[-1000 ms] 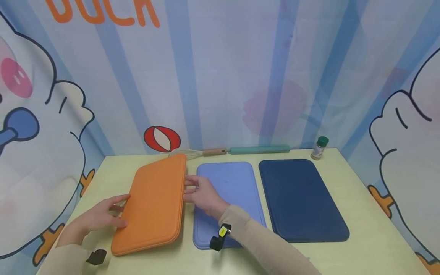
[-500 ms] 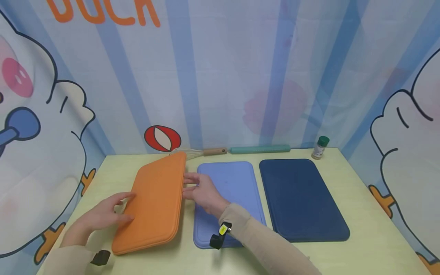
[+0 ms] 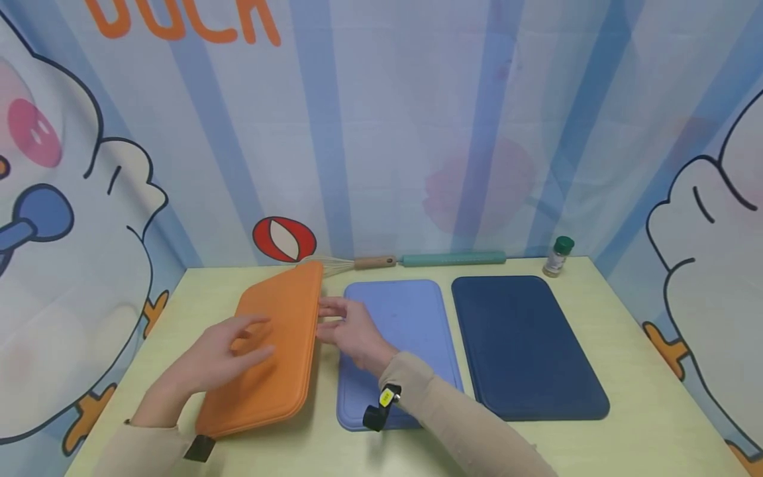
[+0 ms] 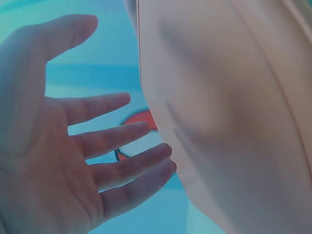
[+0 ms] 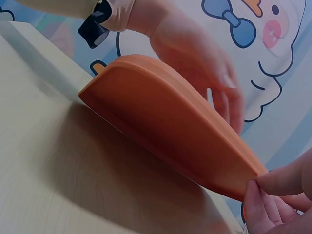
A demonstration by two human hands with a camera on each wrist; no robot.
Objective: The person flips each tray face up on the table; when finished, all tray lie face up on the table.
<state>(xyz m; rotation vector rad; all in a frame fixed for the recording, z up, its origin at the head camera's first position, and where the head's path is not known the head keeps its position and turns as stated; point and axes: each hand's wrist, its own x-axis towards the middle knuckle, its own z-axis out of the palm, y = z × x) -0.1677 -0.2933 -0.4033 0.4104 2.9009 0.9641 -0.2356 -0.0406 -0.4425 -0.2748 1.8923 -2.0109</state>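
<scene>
An orange cutting board (image 3: 292,298) stands tilted on the table's left side, its right edge raised. My right hand (image 3: 357,338) pinches that raised edge between thumb and fingers; the pinch shows at the lower right of the right wrist view, beside the board's shaded underside (image 5: 156,131). Over the board's upper face is my left hand (image 3: 223,358), fingers spread and holding nothing. In the left wrist view its palm (image 4: 58,151) faces the board, with the fingertips close to its surface; whether they touch cannot be told.
A lavender-blue board (image 3: 399,318) lies flat under my right forearm, with a navy board (image 3: 527,344) to its right. Along the back edge lie a whisk (image 3: 363,263) and a teal rolling pin (image 3: 453,258). A green-capped spice jar (image 3: 558,256) stands at the back right.
My left hand has come off the board's left edge and moved right, over its upper face. The right hand keeps its pinch, and the board's tilt has steepened slightly.
</scene>
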